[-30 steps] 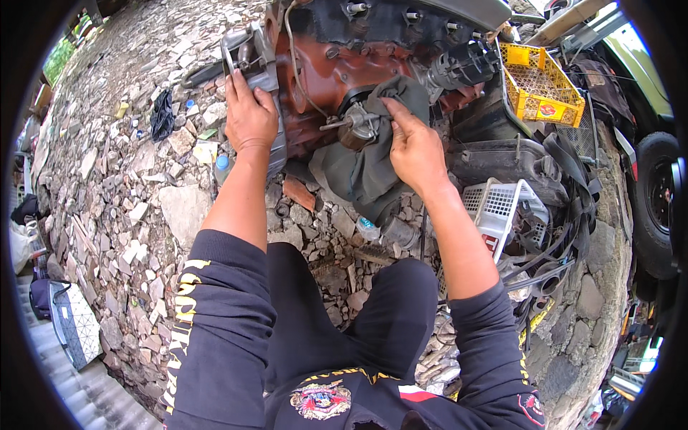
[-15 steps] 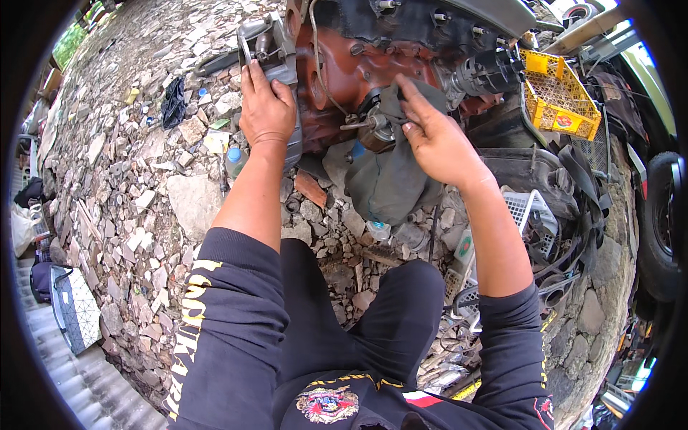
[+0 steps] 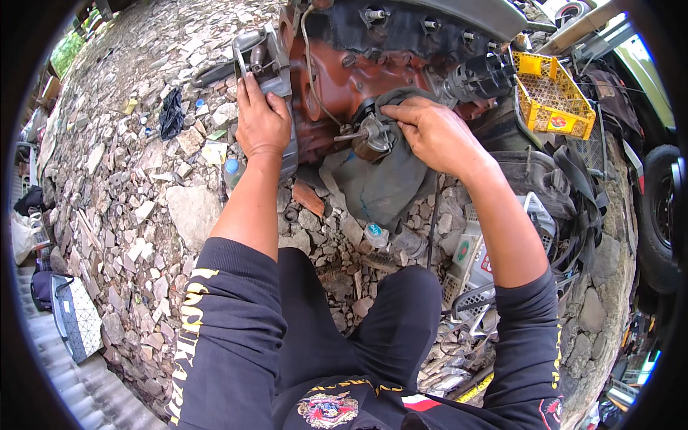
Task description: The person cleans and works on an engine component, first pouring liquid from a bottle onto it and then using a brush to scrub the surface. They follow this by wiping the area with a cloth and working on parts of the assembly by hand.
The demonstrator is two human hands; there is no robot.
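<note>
A rust-red engine block (image 3: pixel 340 75) with a black upper part lies before me on the stony ground. My left hand (image 3: pixel 264 125) rests on the grey metal housing (image 3: pixel 284 68) at its left end, fingers stretched out and thumb apart. Lower on the engine's side sits a small round metal part (image 3: pixel 373 140), with a thin pipe running near it. My right hand (image 3: pixel 441 140) grips a dark grey cloth (image 3: pixel 401 188) just right of that part, thumb and fingers pinched together. The cloth hangs down below and partly behind the metal part; its far edge touches the engine.
A yellow plastic crate (image 3: pixel 555 97) stands to the far right, with a tyre (image 3: pixel 661 215) beyond. White crates (image 3: pixel 476 261) lie beneath my right forearm. A blue-capped bottle (image 3: pixel 231 172) stands by my left wrist, and broken stones (image 3: pixel 143 236) cover the ground.
My right hand has turned and its outstretched fingers have closed on the cloth. The cloth has shifted, and more of the round metal part shows. My left hand stays on the housing.
</note>
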